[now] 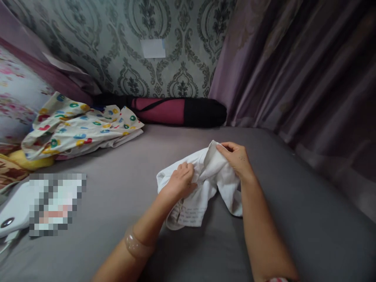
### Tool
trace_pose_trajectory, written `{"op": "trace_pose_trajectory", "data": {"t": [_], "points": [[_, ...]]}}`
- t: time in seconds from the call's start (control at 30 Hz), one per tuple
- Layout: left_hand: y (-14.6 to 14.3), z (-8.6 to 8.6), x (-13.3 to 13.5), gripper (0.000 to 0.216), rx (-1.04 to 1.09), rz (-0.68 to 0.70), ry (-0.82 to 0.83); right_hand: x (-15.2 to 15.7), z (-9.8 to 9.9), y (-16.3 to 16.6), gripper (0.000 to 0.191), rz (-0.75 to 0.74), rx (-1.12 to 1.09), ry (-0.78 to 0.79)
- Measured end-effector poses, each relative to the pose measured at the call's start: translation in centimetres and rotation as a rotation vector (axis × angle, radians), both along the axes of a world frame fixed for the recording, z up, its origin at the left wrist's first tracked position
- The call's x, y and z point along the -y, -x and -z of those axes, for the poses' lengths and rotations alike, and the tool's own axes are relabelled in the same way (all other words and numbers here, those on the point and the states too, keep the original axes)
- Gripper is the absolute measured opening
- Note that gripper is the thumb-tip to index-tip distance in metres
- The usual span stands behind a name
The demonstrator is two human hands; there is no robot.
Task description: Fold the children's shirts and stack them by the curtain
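Observation:
A crumpled white garment (217, 172) lies on the grey bed sheet, partly lifted at its far right edge. Rows of small dark lettering run across its near part, but I cannot tell what kind of garment it is. At the upper right, my right hand (237, 156) pinches the raised edge between thumb and fingers. My left hand (180, 182) rests on the left half with fingers bent and pressed together over the cloth. Its palm side is hidden. A clear bangle sits on the left wrist.
Behind lies a maroon and black roll-shaped bag (161, 111) against the patterned wall. On the left are a colourfully printed cloth (85, 125), a white device with a cable (14, 207) and a blurred-out object (57, 205). Purple curtains (264, 70) hang at the right.

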State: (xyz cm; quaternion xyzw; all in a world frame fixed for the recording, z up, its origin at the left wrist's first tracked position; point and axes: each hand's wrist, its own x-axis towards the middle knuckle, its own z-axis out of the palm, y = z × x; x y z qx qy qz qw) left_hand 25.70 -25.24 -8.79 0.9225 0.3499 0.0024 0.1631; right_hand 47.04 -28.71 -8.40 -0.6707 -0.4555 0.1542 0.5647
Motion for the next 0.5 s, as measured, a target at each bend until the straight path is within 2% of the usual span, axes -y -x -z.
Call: {"op": "trace_pose_trajectory", "data": {"t": [0.27,0.5], "points": [[-1.3,1.4,0.9,0.03,-0.085,0.001,-0.082,0.1,0.2,-0.5,0.034,0.008,0.039,0.015],[-1.4,1.8,0.9,0.028,-0.068,-0.035,-0.133,0.3,0.4,-1.1,0.036,0.024,0.06,0.04]]}}
